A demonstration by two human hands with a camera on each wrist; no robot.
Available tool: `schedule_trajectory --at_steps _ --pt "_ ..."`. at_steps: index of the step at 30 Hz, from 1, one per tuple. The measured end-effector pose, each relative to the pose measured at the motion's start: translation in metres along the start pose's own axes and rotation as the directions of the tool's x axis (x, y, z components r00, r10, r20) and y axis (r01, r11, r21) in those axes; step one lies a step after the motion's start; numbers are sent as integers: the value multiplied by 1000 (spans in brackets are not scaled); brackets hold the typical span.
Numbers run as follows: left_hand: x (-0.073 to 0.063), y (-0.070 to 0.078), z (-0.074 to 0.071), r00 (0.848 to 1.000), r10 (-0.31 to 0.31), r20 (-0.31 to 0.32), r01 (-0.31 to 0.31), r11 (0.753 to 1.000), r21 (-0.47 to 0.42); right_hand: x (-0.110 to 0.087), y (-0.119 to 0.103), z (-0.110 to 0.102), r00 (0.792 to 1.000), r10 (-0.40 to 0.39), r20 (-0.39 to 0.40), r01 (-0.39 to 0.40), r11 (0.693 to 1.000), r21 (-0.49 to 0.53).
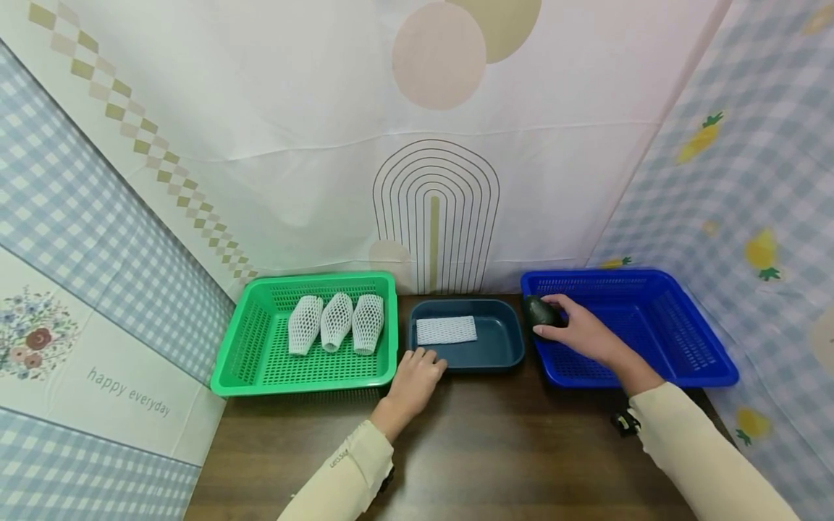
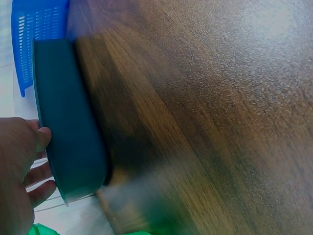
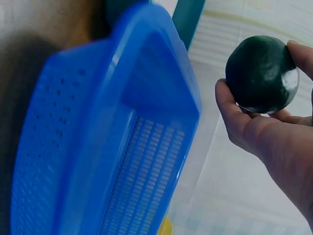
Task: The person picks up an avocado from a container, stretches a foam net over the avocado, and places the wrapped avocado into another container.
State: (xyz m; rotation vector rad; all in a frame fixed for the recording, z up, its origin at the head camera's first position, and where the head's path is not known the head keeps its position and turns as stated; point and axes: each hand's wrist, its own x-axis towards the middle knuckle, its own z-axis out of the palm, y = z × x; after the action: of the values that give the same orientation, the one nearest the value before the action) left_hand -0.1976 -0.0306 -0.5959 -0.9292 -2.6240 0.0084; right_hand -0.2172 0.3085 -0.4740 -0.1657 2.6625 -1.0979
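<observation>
My right hand [image 1: 576, 331] grips a dark green avocado [image 1: 542, 312] between thumb and fingers, above the left rim of the blue basket [image 1: 706, 373]. In the right wrist view, the avocado [image 3: 263, 73] shows round and glossy, held clear of the basket's wall. My left hand [image 1: 413, 380] is at the near left corner of the dark teal tray [image 1: 502, 354], its fingers loosely bent at the rim. From the left wrist, the thumb and fingertips [image 2: 41, 192] appear beside the tray's edge. A flat white foam net sleeve [image 1: 447, 330] lies inside that tray.
On the left, a green basket [image 1: 313, 388] holds three white foam-netted pieces [image 1: 337, 322], whose contents are hidden. All the containers stand in a row on a dark wooden table [image 1: 482, 441], against a patterned cloth backdrop [image 1: 306, 210].
</observation>
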Motion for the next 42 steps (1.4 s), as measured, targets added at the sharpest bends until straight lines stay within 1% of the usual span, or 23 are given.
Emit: schedule_trajectory --at_steps 9,12,16,20,23,26,28,33,35,37,42 --pt "0 0 -3 1000 -2 13 2 1000 -9 -22 -9 37 994 -105 -27 106 994 33" --pt "0 0 -4 1000 -5 17 5 1000 -9 -27 -9 51 988 -147 -49 148 989 13" --pt "0 0 -5 1000 -4 22 4 1000 -10 -34 -10 70 976 -207 -74 202 977 -66" --pt "1 0 -5 1000 -2 30 3 1000 -15 -41 -10 91 969 -246 -32 240 963 -123" --pt "2 1 -5 1000 -3 28 3 1000 -17 -44 -9 106 967 -255 13 253 954 -158" --pt "2 1 -5 1000 -3 26 3 1000 -17 -45 -6 119 962 -269 43 272 939 -211" --pt "2 1 -6 999 -3 35 4 1000 -16 -45 -3 128 957 -282 63 289 921 -261" --pt "2 2 -7 998 -9 60 10 1000 -11 -44 7 143 935 -336 111 353 858 -374" --pt "2 2 -8 998 -10 62 10 1000 -6 -43 11 147 932 -340 126 361 846 -393" --pt "2 2 -8 998 -10 61 10 1000 -3 -43 14 150 934 -329 142 358 847 -393" --pt "2 2 -8 999 -9 52 10 1000 -5 -42 18 154 944 -279 173 325 873 -363"
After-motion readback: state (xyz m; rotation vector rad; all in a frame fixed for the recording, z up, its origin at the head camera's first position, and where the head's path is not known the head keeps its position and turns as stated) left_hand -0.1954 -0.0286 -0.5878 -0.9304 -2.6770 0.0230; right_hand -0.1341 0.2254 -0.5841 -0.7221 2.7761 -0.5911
